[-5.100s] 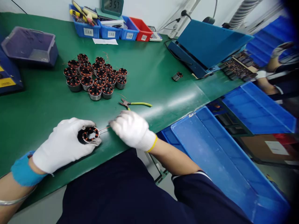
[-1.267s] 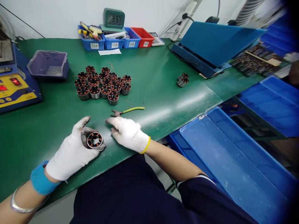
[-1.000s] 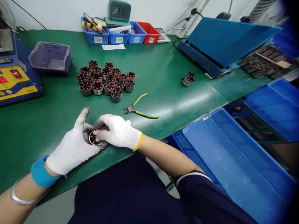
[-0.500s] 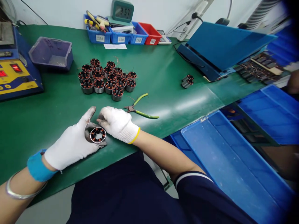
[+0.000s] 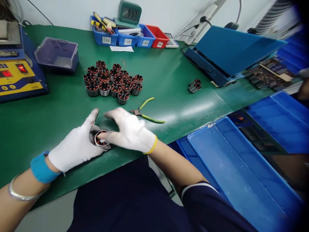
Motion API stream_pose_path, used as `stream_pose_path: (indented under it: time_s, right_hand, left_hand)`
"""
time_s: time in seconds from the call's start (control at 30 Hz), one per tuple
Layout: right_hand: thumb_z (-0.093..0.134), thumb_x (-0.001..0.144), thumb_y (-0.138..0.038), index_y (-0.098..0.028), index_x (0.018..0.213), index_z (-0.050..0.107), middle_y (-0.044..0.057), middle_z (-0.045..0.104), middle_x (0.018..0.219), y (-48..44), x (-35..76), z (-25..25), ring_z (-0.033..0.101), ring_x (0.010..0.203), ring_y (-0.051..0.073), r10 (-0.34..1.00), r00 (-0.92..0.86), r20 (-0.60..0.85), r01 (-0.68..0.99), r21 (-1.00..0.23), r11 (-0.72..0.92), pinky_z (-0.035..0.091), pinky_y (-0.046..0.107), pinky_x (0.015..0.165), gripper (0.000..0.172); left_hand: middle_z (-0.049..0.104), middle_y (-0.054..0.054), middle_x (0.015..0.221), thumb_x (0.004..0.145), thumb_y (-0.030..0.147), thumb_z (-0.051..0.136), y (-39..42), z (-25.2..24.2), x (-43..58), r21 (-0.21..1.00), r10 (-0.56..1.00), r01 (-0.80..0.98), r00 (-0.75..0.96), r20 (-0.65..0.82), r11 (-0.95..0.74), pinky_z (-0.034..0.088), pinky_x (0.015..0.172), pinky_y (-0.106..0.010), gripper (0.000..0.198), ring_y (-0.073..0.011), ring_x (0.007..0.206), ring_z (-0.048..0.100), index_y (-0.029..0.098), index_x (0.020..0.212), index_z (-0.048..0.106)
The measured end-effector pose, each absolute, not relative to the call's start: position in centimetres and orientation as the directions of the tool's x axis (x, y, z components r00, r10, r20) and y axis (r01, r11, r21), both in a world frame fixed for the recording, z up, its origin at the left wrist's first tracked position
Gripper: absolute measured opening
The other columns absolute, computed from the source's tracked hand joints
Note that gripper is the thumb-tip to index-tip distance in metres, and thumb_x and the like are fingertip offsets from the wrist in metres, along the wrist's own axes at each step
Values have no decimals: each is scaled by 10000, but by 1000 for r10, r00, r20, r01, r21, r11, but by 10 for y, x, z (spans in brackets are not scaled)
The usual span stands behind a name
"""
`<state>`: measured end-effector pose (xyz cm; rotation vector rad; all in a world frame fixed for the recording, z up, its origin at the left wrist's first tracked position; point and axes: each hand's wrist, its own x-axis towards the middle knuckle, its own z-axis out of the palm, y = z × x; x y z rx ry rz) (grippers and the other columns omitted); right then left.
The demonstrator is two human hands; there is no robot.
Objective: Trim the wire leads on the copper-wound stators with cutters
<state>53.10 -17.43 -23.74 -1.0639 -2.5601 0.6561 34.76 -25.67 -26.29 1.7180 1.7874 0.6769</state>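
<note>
My left hand (image 5: 77, 145), in a white glove, grips a small metal stator with copper windings (image 5: 100, 139) near the front edge of the green bench (image 5: 169, 74). Its index finger points up, the other fingers curl round the stator. My right hand (image 5: 129, 130), also gloved, lies over the stator's right side with fingers spread and a fingertip on its top. Green-handled cutters (image 5: 147, 112) lie open on the bench just right of my right hand. A cluster of several like stators (image 5: 112, 82) stands behind my hands.
A blue and yellow machine (image 5: 16, 74) sits at far left beside a purple bin (image 5: 58, 58). Small blue and red bins (image 5: 127, 35) and a clock (image 5: 129, 13) line the back wall. Two stators (image 5: 195, 86) lie near a blue case (image 5: 229, 51). Big blue trays (image 5: 238, 174) stand right.
My right hand dropped the cutters on the bench, came to the stator, drew back a little, and now lies over it again with fingers spread. My left hand kept its hold.
</note>
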Motion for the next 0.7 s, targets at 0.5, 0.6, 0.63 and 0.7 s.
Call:
stream_pose_path:
  time_s: [0.5, 0.6, 0.63, 0.7]
  right_hand:
    - [609, 948, -449, -163, 1230, 661, 143, 629, 1310, -200, 562, -246, 619, 1114, 265, 679, -702, 215, 604, -327, 727, 491, 346, 862, 405]
    - [691, 874, -561, -206, 1501, 461, 123, 538, 1485, -200, 557, -246, 626, 1177, 261, 610, -784, 112, 510, -443, 737, 523, 331, 867, 756]
    - [663, 905, -537, -232, 1501, 465, 98, 590, 1437, -198, 555, -250, 650, 1140, 257, 607, -794, 37, 528, -453, 719, 527, 334, 847, 698]
    - [537, 999, -461, -271, 1409, 562, 51, 699, 1270, -193, 551, -259, 687, 1062, 249, 620, -781, -81, 588, -431, 684, 521, 339, 803, 453]
  left_hand:
    - [772, -61, 1027, 704, 542, 703, -250, -270, 339, 682, 999, 732, 34, -18, -13, 616, 730, -372, 1087, -297, 815, 749, 199, 1620, 228]
    - [777, -50, 1012, 726, 518, 662, -249, -267, 337, 647, 998, 762, 58, -27, -27, 612, 708, -368, 1051, -289, 791, 748, 212, 1625, 210]
    - [778, -49, 1022, 732, 523, 657, -249, -266, 336, 636, 997, 771, 64, -35, -27, 611, 699, -366, 1040, -288, 788, 748, 218, 1624, 216]
    - [781, -43, 1026, 743, 546, 647, -249, -264, 335, 618, 996, 785, 71, -55, -22, 611, 696, -362, 1009, -290, 792, 749, 226, 1615, 255]
